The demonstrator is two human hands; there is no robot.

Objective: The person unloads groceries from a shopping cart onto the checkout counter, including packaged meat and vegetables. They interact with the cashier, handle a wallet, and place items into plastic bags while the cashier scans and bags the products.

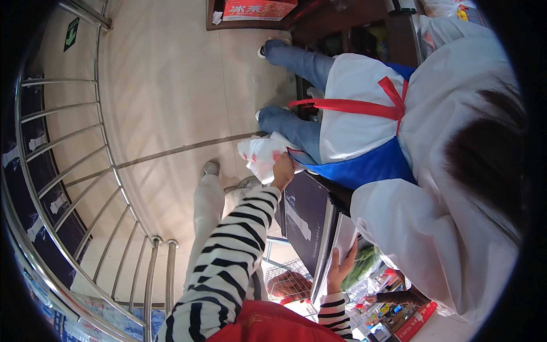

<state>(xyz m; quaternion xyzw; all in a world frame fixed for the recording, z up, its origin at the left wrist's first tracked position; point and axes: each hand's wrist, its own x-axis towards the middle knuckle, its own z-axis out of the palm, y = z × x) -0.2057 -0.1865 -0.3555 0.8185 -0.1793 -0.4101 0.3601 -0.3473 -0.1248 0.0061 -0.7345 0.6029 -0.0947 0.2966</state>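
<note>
My left hand (283,172), at the end of a striped sleeve, is closed around a thin white plastic bag (260,154) with red print. The hem of a blue apron (359,164) worn by another person lies right beside its fingers; whether they touch it I cannot tell. Fingers apart, my right hand (339,270) lies against the pale edge of a counter (342,235) and holds nothing visible. Below that edge is the counter's dark front panel (305,220). Green vegetables (361,269) in clear plastic sit just past my right fingers.
A person in a white garment (453,107) stands close in front. A wire basket (277,267) holding something brown is below my right arm. Metal railings (99,107) run along the left. A red carton (258,9) is at the top. Another person's dark sleeve (404,297) reaches in at lower right.
</note>
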